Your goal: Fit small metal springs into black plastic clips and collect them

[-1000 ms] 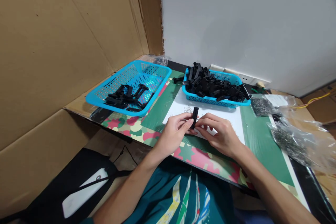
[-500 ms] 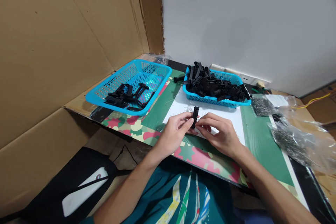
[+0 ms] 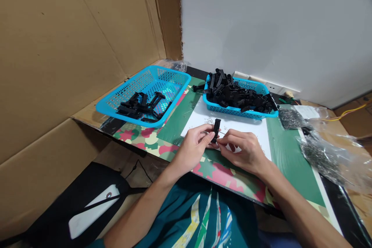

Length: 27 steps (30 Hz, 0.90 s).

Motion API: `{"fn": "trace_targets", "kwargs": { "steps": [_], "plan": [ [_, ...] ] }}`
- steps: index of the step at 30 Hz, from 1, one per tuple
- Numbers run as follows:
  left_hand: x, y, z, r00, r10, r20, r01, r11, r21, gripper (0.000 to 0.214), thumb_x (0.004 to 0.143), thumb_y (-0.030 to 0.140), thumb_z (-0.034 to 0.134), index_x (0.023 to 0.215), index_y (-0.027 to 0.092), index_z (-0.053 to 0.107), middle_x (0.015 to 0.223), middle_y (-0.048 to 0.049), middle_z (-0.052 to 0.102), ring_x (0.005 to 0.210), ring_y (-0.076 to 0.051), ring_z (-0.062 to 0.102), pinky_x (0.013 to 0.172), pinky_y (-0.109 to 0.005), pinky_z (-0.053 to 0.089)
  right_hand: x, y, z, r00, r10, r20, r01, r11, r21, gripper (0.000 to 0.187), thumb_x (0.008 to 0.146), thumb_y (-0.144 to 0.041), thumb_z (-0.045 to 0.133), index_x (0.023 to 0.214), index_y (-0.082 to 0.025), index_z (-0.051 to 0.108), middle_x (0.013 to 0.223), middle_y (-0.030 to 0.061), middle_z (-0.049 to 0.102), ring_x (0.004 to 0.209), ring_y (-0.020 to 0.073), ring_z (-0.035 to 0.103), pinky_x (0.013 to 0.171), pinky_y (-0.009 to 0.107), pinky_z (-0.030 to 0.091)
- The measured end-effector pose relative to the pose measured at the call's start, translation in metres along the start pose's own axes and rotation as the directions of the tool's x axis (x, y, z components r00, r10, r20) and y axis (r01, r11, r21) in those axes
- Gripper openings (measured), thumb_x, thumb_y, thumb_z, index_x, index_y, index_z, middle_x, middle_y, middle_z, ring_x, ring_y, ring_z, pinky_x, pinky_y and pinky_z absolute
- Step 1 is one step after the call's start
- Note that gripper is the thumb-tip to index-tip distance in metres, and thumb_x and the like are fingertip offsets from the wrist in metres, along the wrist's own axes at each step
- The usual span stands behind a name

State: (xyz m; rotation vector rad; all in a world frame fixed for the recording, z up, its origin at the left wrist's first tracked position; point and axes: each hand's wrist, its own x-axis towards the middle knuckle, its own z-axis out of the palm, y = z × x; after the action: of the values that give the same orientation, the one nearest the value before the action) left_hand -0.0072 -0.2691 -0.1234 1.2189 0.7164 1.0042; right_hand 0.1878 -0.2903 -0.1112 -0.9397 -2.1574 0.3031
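My left hand [image 3: 195,144] is closed around a narrow black plastic part [image 3: 216,130], which stands nearly upright between thumb and fingers. My right hand [image 3: 243,146] is pinched, its fingertips against the lower right side of that part; whatever they hold is too small to make out. Beneath both hands lies a white sheet [image 3: 197,115]. Small metal pieces [image 3: 209,120] are scattered on it, just behind the black part.
A blue basket [image 3: 174,114] with some black parts stands at the left. Behind the sheet, another blue basket [image 3: 232,112] is heaped with similar parts. Clear bags of small metal pieces [image 3: 290,118] lie on the right. A cardboard wall [image 3: 87,19] closes off the left side.
My right fingertips have shifted slightly at the black part's lower side. My left hand keeps hold of the part in nearly the same place.
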Motion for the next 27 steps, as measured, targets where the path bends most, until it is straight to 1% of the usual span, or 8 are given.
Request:
{"fn": "trace_targets", "kwargs": {
  "steps": [3, 6, 9, 13, 18, 21, 24, 27],
  "plan": [
    [-0.0001, 0.0004, 0.0006, 1.000, 0.007, 0.010, -0.007, 1.000, 0.006, 0.031, 0.095, 0.038, 0.075, 0.113, 0.013, 0.076, 0.114, -0.0105, 0.078, 0.095, -0.024, 0.076, 0.077, -0.031, 0.067, -0.0007, 0.0014, 0.0009, 1.000, 0.018, -0.004, -0.018, 0.999, 0.039, 0.012, 0.093, -0.011, 0.065, 0.091, -0.017, 0.075, 0.072, -0.0010, 0.064, 0.054, 0.0092, 0.053, 0.054, 0.022, 0.041],
    [-0.0007, -0.0009, -0.0001, 1.000, 0.014, 0.028, -0.015, 0.999, 0.033, 0.029, 0.098, 0.036, 0.070, 0.116, 0.014, 0.076, 0.115, -0.0098, 0.078, 0.096, -0.023, 0.076, 0.081, -0.032, 0.067, -0.0003, 0.0023, 0.0009, 0.999, 0.041, 0.017, -0.042, 0.996, 0.080, 0.012, 0.092, -0.010, 0.065, 0.091, -0.017, 0.074, 0.073, -0.0010, 0.064, 0.055, 0.0089, 0.053, 0.055, 0.022, 0.041],
    [-0.0018, -0.0039, -0.0016, 0.999, 0.021, 0.036, -0.024, 0.996, 0.088, 0.028, 0.101, 0.034, 0.065, 0.119, 0.015, 0.076, 0.114, -0.0092, 0.078, 0.096, -0.023, 0.077, 0.085, -0.034, 0.067, 0.0011, 0.0022, -0.0008, 0.995, 0.057, 0.077, -0.063, 0.995, 0.081, 0.013, 0.093, -0.008, 0.064, 0.092, -0.017, 0.074, 0.076, -0.0002, 0.064, 0.056, 0.0093, 0.053, 0.055, 0.022, 0.041],
    [-0.0027, -0.0078, -0.0031, 0.998, 0.041, 0.038, -0.047, 0.987, 0.153, 0.029, 0.103, 0.030, 0.062, 0.125, 0.017, 0.075, 0.116, -0.0084, 0.079, 0.096, -0.022, 0.077, 0.087, -0.034, 0.067, 0.0033, 0.0016, -0.0042, 0.981, 0.104, 0.165, -0.122, 0.987, 0.100, 0.016, 0.094, -0.007, 0.062, 0.093, -0.017, 0.073, 0.080, 0.0009, 0.065, 0.060, 0.0097, 0.055, 0.056, 0.021, 0.041],
    [-0.0032, -0.0076, -0.0032, 0.998, 0.053, 0.016, -0.055, 0.963, 0.265, 0.031, 0.103, 0.026, 0.059, 0.129, 0.018, 0.076, 0.120, -0.0084, 0.079, 0.101, -0.024, 0.077, 0.090, -0.035, 0.066, 0.0055, 0.0016, -0.0070, 0.967, 0.142, 0.213, -0.170, 0.978, 0.121, 0.014, 0.096, -0.009, 0.063, 0.093, -0.018, 0.074, 0.080, 0.0012, 0.066, 0.063, 0.0112, 0.056, 0.059, 0.022, 0.041],
    [-0.0037, -0.0039, -0.0020, 0.998, 0.064, -0.005, -0.058, 0.931, 0.360, 0.033, 0.104, 0.027, 0.056, 0.128, 0.018, 0.077, 0.121, -0.0081, 0.079, 0.106, -0.025, 0.077, 0.091, -0.034, 0.066, 0.0077, 0.0015, -0.0076, 0.967, 0.122, 0.225, -0.150, 0.983, 0.108, 0.016, 0.098, -0.009, 0.061, 0.095, -0.018, 0.074, 0.088, 0.0035, 0.070, 0.071, 0.0132, 0.061, 0.063, 0.023, 0.042],
    [-0.0037, -0.0003, -0.0013, 0.998, 0.062, 0.008, -0.060, 0.909, 0.412, 0.035, 0.106, 0.029, 0.053, 0.131, 0.018, 0.076, 0.124, -0.0077, 0.079, 0.107, -0.025, 0.076, 0.091, -0.035, 0.065, 0.0092, 0.0015, -0.0077, 0.972, 0.086, 0.221, -0.102, 0.993, 0.063, 0.019, 0.100, -0.010, 0.059, 0.098, -0.019, 0.075, 0.098, 0.0052, 0.075, 0.077, 0.0146, 0.066, 0.066, 0.024, 0.043],
    [-0.0029, 0.0004, -0.0025, 0.996, 0.091, 0.021, -0.090, 0.877, 0.472, 0.037, 0.107, 0.029, 0.052, 0.134, 0.018, 0.075, 0.126, -0.0082, 0.079, 0.112, -0.026, 0.075, 0.097, -0.037, 0.062, 0.0080, 0.0021, -0.0073, 0.979, 0.062, 0.192, -0.063, 0.998, -0.002, 0.018, 0.102, -0.013, 0.060, 0.096, -0.020, 0.076, 0.097, 0.0045, 0.076, 0.076, 0.0144, 0.067, 0.066, 0.025, 0.042]
  ]
}}
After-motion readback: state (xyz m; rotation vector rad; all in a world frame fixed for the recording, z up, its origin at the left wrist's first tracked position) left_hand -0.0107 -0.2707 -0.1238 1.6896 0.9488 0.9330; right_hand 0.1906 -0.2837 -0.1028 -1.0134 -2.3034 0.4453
